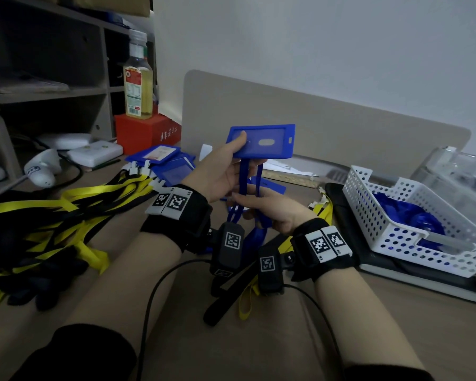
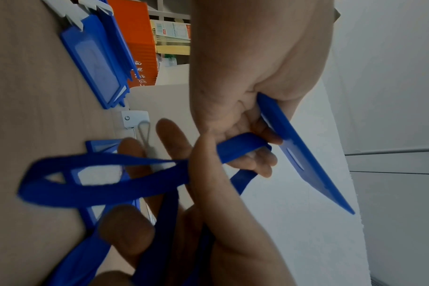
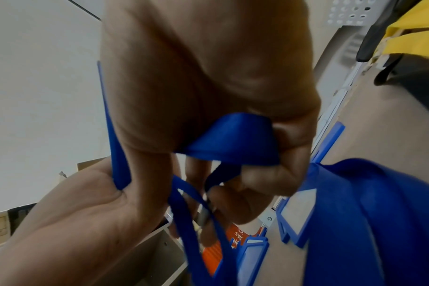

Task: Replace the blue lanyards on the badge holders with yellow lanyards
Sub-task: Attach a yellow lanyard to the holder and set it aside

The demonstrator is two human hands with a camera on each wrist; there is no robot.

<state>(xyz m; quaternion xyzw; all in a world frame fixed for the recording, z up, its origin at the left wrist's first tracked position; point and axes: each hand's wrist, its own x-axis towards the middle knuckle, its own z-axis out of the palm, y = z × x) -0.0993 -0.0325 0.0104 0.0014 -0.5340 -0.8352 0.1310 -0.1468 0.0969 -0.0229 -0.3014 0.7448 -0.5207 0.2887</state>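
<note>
Hands meet above the middle of the desk [image 1: 259, 320]. Our left hand [image 1: 217, 174] grips a blue badge holder [image 1: 267, 143], thumb across its front at the left end, fingers curled behind it, and holds it up flat-on to us, long side level. A blue lanyard [image 1: 243, 174] hangs from the holder's lower edge in two strands. Our right hand [image 1: 270, 210] sits just below, fingers closed round those strands; the right wrist view shows the ribbon [image 3: 235, 141] bunched and pinched between thumb and curled fingers.

Far left of the hands lie more blue holders [image 1: 162, 160], stacked and fitted with white clips. Left of us spreads a heap of yellow lanyards [image 1: 74, 199] tangled with black ones. On the right a white perforated basket [image 1: 368, 213] holds loose blue lanyards [image 1: 412, 215]. One yellow lanyard [image 1: 323, 213] lies just beside the basket, near our right wrist.
</note>
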